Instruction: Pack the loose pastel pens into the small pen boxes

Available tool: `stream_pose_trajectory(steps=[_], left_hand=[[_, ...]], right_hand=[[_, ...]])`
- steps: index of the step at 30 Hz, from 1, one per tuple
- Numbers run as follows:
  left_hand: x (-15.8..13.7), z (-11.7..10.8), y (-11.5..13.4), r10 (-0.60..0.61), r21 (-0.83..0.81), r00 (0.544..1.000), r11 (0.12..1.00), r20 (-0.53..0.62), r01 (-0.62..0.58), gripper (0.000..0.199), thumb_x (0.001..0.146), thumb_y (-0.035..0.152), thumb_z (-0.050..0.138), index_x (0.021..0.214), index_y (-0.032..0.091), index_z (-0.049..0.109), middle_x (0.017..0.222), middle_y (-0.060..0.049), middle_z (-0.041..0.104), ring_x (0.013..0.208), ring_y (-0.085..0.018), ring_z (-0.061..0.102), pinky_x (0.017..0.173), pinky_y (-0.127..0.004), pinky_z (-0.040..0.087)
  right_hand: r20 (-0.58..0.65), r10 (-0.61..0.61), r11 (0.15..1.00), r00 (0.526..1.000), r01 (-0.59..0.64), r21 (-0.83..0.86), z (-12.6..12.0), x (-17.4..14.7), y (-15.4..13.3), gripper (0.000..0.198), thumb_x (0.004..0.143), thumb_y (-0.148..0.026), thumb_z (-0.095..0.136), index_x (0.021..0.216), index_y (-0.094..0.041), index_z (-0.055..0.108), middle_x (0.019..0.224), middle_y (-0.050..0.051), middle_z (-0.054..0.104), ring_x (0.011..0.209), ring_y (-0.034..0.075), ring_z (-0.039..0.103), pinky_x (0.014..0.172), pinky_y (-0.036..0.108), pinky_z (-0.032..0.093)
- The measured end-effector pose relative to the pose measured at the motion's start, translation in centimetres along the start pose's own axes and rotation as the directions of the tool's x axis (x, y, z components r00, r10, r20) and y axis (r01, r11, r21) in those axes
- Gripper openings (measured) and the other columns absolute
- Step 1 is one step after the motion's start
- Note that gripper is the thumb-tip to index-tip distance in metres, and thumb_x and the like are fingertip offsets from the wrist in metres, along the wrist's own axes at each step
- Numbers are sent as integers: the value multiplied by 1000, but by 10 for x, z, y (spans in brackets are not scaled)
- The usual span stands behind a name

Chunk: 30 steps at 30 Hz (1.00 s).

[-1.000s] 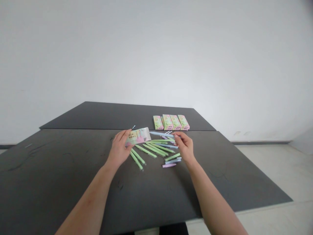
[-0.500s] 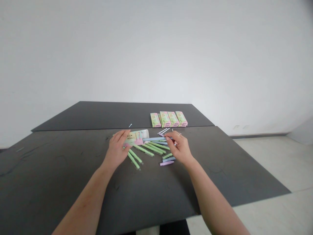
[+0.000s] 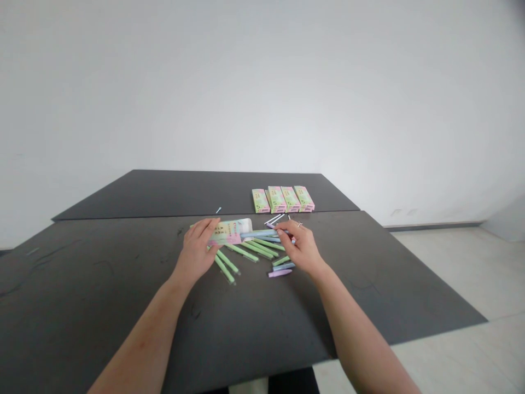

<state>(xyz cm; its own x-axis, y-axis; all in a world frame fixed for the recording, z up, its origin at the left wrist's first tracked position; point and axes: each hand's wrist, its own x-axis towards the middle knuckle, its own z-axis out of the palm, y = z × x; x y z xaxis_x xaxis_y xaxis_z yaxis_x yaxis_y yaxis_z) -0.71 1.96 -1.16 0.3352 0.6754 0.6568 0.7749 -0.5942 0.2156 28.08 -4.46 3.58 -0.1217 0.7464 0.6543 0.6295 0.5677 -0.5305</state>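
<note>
My left hand (image 3: 199,246) is closed around the left end of a pink and green printed box (image 3: 227,232), whose open white flap faces right. In my right hand (image 3: 301,243) a light blue pen (image 3: 260,233) is pinched, lying level with its left end at the box's open mouth. How far it reaches inside I cannot tell. Several green pens (image 3: 256,249) lie fanned out on the table below the box. By my right wrist lie a blue pen (image 3: 283,267) and a purple pen (image 3: 279,273). Other pens are partly hidden under my right hand.
Several printed boxes (image 3: 284,200) stand in a row on the far part of the dark table (image 3: 197,191). Thin white and purple sticks (image 3: 274,220) lie behind my right hand. One small pale piece (image 3: 219,210) lies near the table seam.
The box in my left hand has shifted slightly right and tilted a little. My right hand and the blue pen have barely moved.
</note>
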Motion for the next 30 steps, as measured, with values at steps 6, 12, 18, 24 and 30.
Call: stream_pose_trajectory(steps=[6,12,18,24,30], left_hand=[[1,-1,3,-20,-40,1000,999,5,20,60,79,20,55,138,24,43,131,-11,53,123,-29,47,108,-48,38],[1,-2,7,-3,-45,1000,999,24,4,59,79,20,55,137,24,43,131,-11,53,123,-28,47,109,-48,37],[0,-1,7,10,-30,1000,1000,28,-9,59,80,18,54,137,23,42,131,-11,52,124,-28,46,108,-47,37],[0,-2,12,22,-32,997,999,80,-20,60,80,18,54,138,24,41,132,-11,52,124,-28,46,108,-48,36],[0,-1,12,29,-22,997,999,75,-28,60,80,18,54,138,23,41,133,-11,52,125,-29,45,107,-48,36]], right_hand=[[-46,20,1000,999,-21,-21,2,0,-2,18,92,-25,48,94,-20,65,86,6,68,79,18,62,71,29,47],[-50,-24,999,998,22,-36,7,-1,-4,17,92,-23,47,96,-20,64,87,6,67,80,18,61,72,30,46],[-6,-23,1000,1000,23,-11,9,-1,-4,17,93,-22,47,96,-20,64,86,5,66,79,18,60,72,29,45],[59,-14,1000,998,16,-17,17,-1,-5,18,93,-22,46,98,-20,63,86,6,65,80,19,60,74,30,45],[76,-1,1000,997,3,-20,23,-1,-5,16,92,-20,46,98,-18,62,88,7,66,82,20,61,76,31,45]])
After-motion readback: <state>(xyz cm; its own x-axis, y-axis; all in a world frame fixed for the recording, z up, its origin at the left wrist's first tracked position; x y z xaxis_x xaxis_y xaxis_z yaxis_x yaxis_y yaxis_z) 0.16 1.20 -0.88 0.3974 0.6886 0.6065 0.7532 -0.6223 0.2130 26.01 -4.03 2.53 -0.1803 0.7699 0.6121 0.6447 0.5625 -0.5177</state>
